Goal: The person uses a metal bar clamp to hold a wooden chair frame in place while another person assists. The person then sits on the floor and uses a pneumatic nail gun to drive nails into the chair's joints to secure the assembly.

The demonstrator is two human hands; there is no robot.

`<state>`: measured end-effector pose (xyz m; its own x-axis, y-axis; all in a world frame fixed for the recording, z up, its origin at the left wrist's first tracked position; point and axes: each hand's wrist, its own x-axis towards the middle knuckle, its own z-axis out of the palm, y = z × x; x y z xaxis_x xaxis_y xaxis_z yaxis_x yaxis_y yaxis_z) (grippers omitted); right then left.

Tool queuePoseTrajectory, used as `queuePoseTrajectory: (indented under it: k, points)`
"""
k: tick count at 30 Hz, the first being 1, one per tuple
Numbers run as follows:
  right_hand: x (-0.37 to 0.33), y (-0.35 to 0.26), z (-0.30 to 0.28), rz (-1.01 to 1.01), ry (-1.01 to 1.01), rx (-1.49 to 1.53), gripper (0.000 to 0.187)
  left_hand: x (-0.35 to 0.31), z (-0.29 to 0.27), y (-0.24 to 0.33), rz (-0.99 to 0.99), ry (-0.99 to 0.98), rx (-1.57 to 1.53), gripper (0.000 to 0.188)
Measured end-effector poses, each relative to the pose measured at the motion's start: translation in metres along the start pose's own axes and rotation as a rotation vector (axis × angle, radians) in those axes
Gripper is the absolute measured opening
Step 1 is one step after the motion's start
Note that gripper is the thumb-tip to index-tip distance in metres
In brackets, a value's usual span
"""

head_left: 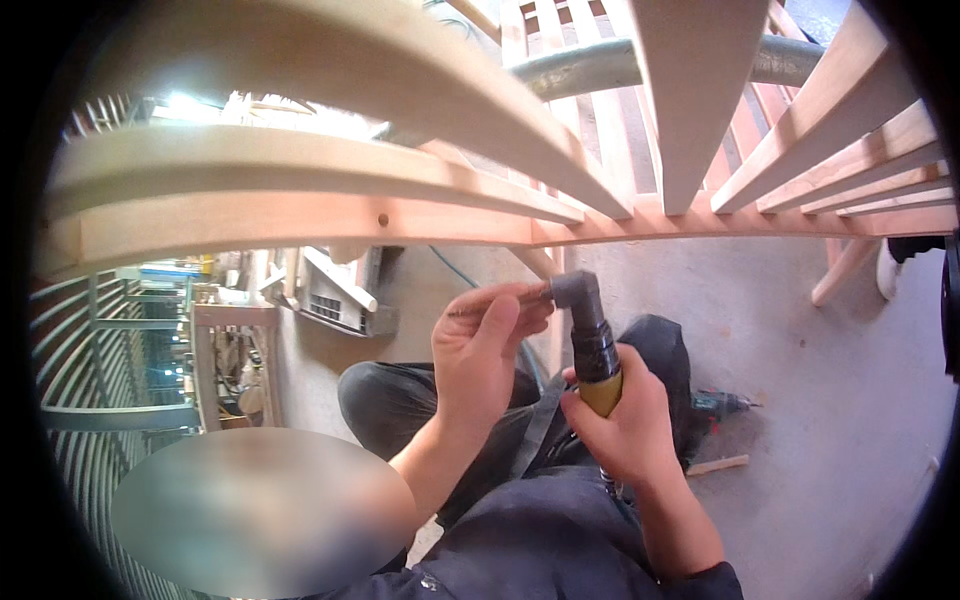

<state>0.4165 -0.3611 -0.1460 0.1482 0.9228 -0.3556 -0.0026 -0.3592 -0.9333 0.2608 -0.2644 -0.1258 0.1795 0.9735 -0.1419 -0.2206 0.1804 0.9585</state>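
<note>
My right hand (625,410) is wrapped round the yellow-and-black grip of a right-angle power drill (592,335), held upright with its dark angled head at the top. My left hand (485,345) is closed at the side of that head, thumb and fingers pinching a thin rod-like bit (535,294) that lines up with it. The fingers partly hide the bit, so its seating in the head cannot be made out. Just above both hands runs the pale wooden rail (460,222) of a slatted furniture frame, its slats (700,90) rising overhead.
A green cordless drill (718,403) and a wood strip (720,465) lie on the concrete floor to the right of my bent legs. A metal pipe (590,68) crosses behind the slats. Metal racks (110,410) stand at left. Another person's shoe (888,272) shows at far right.
</note>
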Motion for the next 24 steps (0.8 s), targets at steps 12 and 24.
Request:
queuePoseTrajectory:
  k: [12, 24]
  points:
    - [-0.012, 0.081, -0.044, 0.144, 0.036, 0.34, 0.036, -0.011, -0.011, -0.005, -0.045, 0.124, 0.166, 0.022]
    - [-0.173, 0.4, -0.203, 1.001, 0.78, -0.481, 0.048, -0.02, -0.028, -0.017, -0.218, 0.01, 0.541, 0.011]
